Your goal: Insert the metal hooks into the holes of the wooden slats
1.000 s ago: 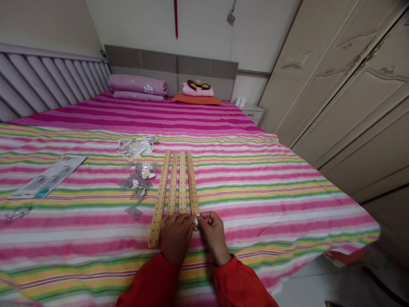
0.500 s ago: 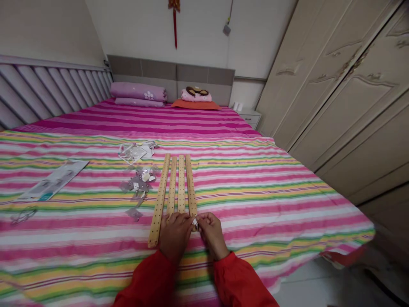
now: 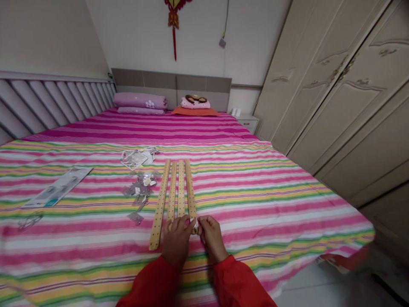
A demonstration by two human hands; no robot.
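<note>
Four perforated wooden strips lie side by side on the striped bedspread. At the near end of the rightmost strip [image 3: 191, 187] is a small white piece with a dark part [image 3: 196, 224], too small to name. My left hand [image 3: 176, 241] reaches across the near ends of the middle strips [image 3: 181, 187], its thumb and finger closed at the white piece. From the right, my right hand [image 3: 212, 238] pinches close against the same spot; what its fingertips hold is hidden. The leftmost strip [image 3: 159, 207] lies left of my left hand, its near end uncovered.
Several small clear bags of hardware [image 3: 140, 187] lie left of the strips, with crumpled packaging [image 3: 139, 157] beyond. A flat blister pack [image 3: 60, 187] and a thin clear loop [image 3: 30, 219] are farther left. Pillows, a headboard and a wardrobe [image 3: 319, 94] surround the bed.
The view has tilted up slightly, so everything sits a little lower. My right fingertips have drawn slightly apart from the white piece, which stays at the strip's near end.
</note>
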